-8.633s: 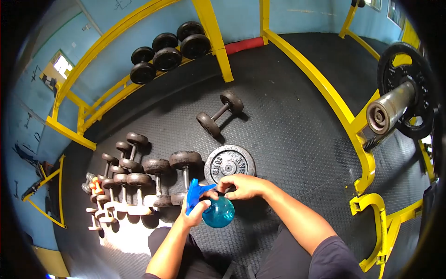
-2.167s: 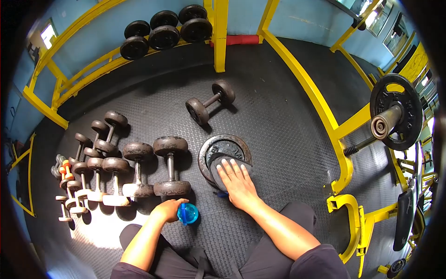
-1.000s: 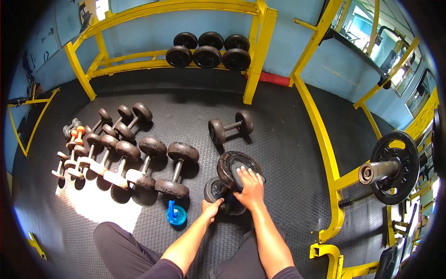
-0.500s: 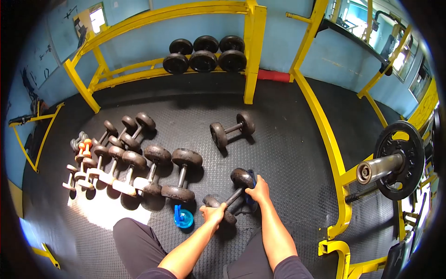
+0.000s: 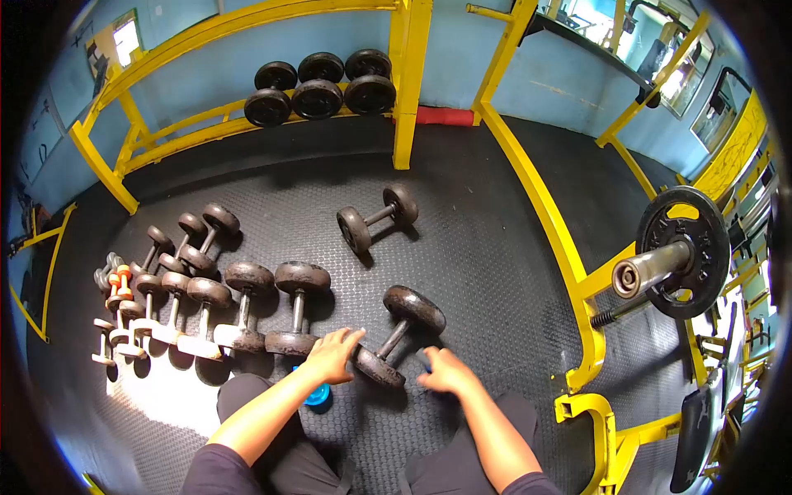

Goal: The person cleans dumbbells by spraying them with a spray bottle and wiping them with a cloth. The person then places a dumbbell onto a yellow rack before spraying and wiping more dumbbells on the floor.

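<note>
A dark dumbbell (image 5: 397,338) lies slantwise on the black floor in front of me. My left hand (image 5: 332,355) is just left of its nearer head, fingers spread, holding nothing. To the right of that head is my right hand (image 5: 446,370), thumb and fingers apart; a small grey-blue patch shows at its fingertips, too small to name. Farther off lies another dumbbell (image 5: 379,216). On the left stands a row of dumbbells, the nearest (image 5: 299,308) beyond my left hand. A blue bottle (image 5: 318,395) is partly hidden under my left forearm.
A yellow rack (image 5: 410,91) along the wall holds several dumbbells. To the right, a yellow frame (image 5: 540,206) carries a bar with a black weight plate (image 5: 711,247). A red roll (image 5: 445,116) lies by the wall. Small orange dumbbells (image 5: 124,282) are at the far left.
Both hands have come off the dumbbell and moved apart, the left one to the left. The dumbbell now rests on the floor. The view has shifted to the right.
</note>
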Demonstrator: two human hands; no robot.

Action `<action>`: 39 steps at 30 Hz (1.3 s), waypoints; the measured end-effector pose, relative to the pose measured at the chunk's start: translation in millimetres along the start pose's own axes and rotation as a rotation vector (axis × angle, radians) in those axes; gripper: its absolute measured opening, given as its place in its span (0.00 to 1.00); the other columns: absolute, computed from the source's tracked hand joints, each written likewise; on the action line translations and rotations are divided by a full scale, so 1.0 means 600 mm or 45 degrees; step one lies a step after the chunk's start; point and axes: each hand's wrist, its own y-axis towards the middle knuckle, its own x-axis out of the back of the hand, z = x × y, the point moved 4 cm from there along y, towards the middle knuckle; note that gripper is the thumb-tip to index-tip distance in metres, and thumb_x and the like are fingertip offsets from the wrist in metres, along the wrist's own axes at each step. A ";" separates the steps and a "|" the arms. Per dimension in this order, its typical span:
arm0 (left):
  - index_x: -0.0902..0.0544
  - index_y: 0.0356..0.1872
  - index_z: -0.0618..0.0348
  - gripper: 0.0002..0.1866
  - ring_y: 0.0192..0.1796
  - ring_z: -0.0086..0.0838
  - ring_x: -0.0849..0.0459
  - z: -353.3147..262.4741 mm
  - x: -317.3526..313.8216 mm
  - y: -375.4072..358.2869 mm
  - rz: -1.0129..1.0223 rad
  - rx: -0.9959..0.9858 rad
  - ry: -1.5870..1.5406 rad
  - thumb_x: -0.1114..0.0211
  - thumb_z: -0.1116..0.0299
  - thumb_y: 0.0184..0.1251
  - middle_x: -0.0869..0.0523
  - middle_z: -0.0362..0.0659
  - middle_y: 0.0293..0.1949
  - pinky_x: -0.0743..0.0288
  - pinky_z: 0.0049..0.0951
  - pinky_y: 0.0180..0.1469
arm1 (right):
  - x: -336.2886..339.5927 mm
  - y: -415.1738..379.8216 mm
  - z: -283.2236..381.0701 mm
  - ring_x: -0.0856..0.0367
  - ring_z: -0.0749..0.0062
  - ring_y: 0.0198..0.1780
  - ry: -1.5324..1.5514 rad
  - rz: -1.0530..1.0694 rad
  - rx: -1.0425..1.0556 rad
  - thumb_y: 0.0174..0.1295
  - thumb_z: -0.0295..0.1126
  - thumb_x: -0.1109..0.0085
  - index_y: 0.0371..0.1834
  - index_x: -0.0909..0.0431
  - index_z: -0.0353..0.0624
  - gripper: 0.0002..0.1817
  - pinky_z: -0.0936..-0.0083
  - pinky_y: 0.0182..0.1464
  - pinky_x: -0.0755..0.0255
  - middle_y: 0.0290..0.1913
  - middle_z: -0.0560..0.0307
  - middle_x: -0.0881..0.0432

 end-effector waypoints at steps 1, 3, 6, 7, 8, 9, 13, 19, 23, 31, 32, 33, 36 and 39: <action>0.44 0.77 0.46 0.55 0.74 0.56 0.37 0.019 -0.022 0.009 0.007 -0.009 0.002 0.24 0.69 0.44 0.40 0.57 0.74 0.38 0.49 0.74 | -0.033 -0.009 0.022 0.24 0.38 0.62 -0.076 0.097 -0.014 0.41 0.55 0.21 0.71 0.35 0.38 0.54 0.56 0.63 0.28 0.62 0.29 0.27; 0.34 0.70 0.50 0.44 0.70 0.55 0.31 0.053 -0.086 0.054 -0.029 -0.290 0.010 0.29 0.78 0.45 0.32 0.57 0.69 0.35 0.48 0.71 | -0.087 -0.024 0.066 0.22 0.41 0.61 -0.060 0.055 -0.094 0.41 0.58 0.21 0.72 0.38 0.45 0.56 0.55 0.61 0.26 0.66 0.34 0.32; 0.24 0.49 0.56 0.27 0.59 0.54 0.23 0.056 -0.084 0.085 -0.113 -0.382 -0.270 0.35 0.85 0.42 0.19 0.54 0.51 0.28 0.46 0.60 | -0.141 0.006 0.058 0.21 0.46 0.60 -0.073 -0.111 -0.119 0.45 0.53 0.22 0.66 0.33 0.48 0.46 0.56 0.58 0.24 0.60 0.43 0.24; 0.24 0.48 0.56 0.26 0.58 0.55 0.22 0.055 -0.085 0.082 -0.094 -0.365 -0.309 0.35 0.84 0.42 0.19 0.54 0.50 0.28 0.46 0.59 | -0.152 0.018 0.046 0.21 0.49 0.60 -0.065 -0.128 -0.102 0.46 0.53 0.22 0.63 0.31 0.49 0.43 0.56 0.57 0.24 0.58 0.46 0.22; 0.24 0.48 0.56 0.26 0.58 0.55 0.22 0.058 -0.093 0.081 -0.092 -0.365 -0.314 0.35 0.84 0.42 0.19 0.54 0.50 0.28 0.46 0.59 | -0.148 0.021 0.049 0.18 0.51 0.57 -0.043 -0.222 -0.083 0.45 0.51 0.22 0.58 0.28 0.49 0.38 0.55 0.55 0.23 0.52 0.48 0.17; 0.24 0.48 0.56 0.25 0.57 0.54 0.22 0.061 -0.094 0.085 -0.139 -0.369 -0.331 0.35 0.84 0.43 0.19 0.54 0.50 0.28 0.46 0.59 | -0.145 0.026 0.052 0.17 0.51 0.55 -0.043 -0.210 -0.060 0.45 0.49 0.23 0.58 0.27 0.48 0.37 0.55 0.54 0.23 0.51 0.47 0.16; 0.24 0.47 0.57 0.24 0.57 0.55 0.22 0.072 -0.095 0.084 -0.245 -0.304 -0.356 0.34 0.83 0.44 0.19 0.54 0.48 0.28 0.45 0.60 | -0.140 0.036 0.066 0.17 0.50 0.55 -0.073 -0.190 -0.020 0.44 0.47 0.23 0.58 0.25 0.47 0.37 0.55 0.55 0.23 0.52 0.45 0.15; 0.27 0.51 0.57 0.25 0.60 0.52 0.24 0.045 -0.096 0.044 -0.249 -0.246 -0.241 0.34 0.79 0.47 0.21 0.54 0.52 0.28 0.44 0.62 | -0.121 0.020 0.067 0.16 0.49 0.54 -0.159 -0.199 0.071 0.42 0.47 0.23 0.58 0.22 0.43 0.38 0.57 0.56 0.23 0.50 0.43 0.14; 0.26 0.54 0.58 0.28 0.56 0.52 0.20 0.022 -0.065 0.006 -0.120 -0.203 -0.318 0.35 0.79 0.45 0.19 0.55 0.49 0.26 0.43 0.59 | -0.042 -0.034 0.109 0.15 0.48 0.52 -0.091 -0.057 0.119 0.41 0.46 0.26 0.53 0.19 0.41 0.34 0.57 0.56 0.23 0.48 0.41 0.14; 0.30 0.66 0.56 0.35 0.52 0.29 0.21 0.015 -0.044 0.060 -0.053 -0.009 -1.681 0.42 0.82 0.49 0.20 0.45 0.53 0.25 0.26 0.50 | 0.056 0.048 0.043 0.16 0.59 0.54 0.737 -0.113 0.163 0.46 0.45 0.26 0.55 0.18 0.36 0.33 0.68 0.59 0.26 0.50 0.44 0.13; 0.33 0.69 0.58 0.35 0.60 0.35 0.22 0.019 -0.050 0.077 -0.282 -0.105 -1.701 0.44 0.78 0.54 0.21 0.49 0.59 0.30 0.32 0.64 | 0.053 0.068 0.025 0.17 0.64 0.52 0.699 -0.395 0.176 0.49 0.45 0.26 0.54 0.18 0.36 0.32 0.70 0.58 0.26 0.48 0.48 0.13; 0.36 0.71 0.60 0.32 0.67 0.37 0.26 0.017 -0.061 0.087 -0.537 -0.091 -1.554 0.44 0.73 0.64 0.24 0.52 0.64 0.35 0.34 0.70 | 0.040 0.098 0.001 0.18 0.69 0.49 0.661 -0.677 0.184 0.52 0.46 0.25 0.53 0.17 0.35 0.30 0.71 0.57 0.26 0.46 0.51 0.13; 0.42 0.74 0.60 0.31 0.74 0.46 0.34 -0.004 -0.067 0.110 -0.837 0.050 -1.259 0.45 0.59 0.76 0.30 0.59 0.69 0.43 0.40 0.75 | 0.033 0.163 -0.048 0.18 0.65 0.54 1.004 -0.525 0.044 0.60 0.48 0.31 0.58 0.20 0.35 0.30 0.68 0.59 0.26 0.53 0.46 0.14; 0.41 0.74 0.63 0.31 0.75 0.45 0.37 -0.002 -0.083 0.118 -0.935 0.065 -1.418 0.44 0.63 0.76 0.34 0.59 0.72 0.45 0.40 0.76 | 0.043 0.155 -0.047 0.16 0.64 0.53 0.690 -0.765 0.090 0.59 0.49 0.30 0.55 0.18 0.34 0.30 0.67 0.58 0.26 0.50 0.45 0.13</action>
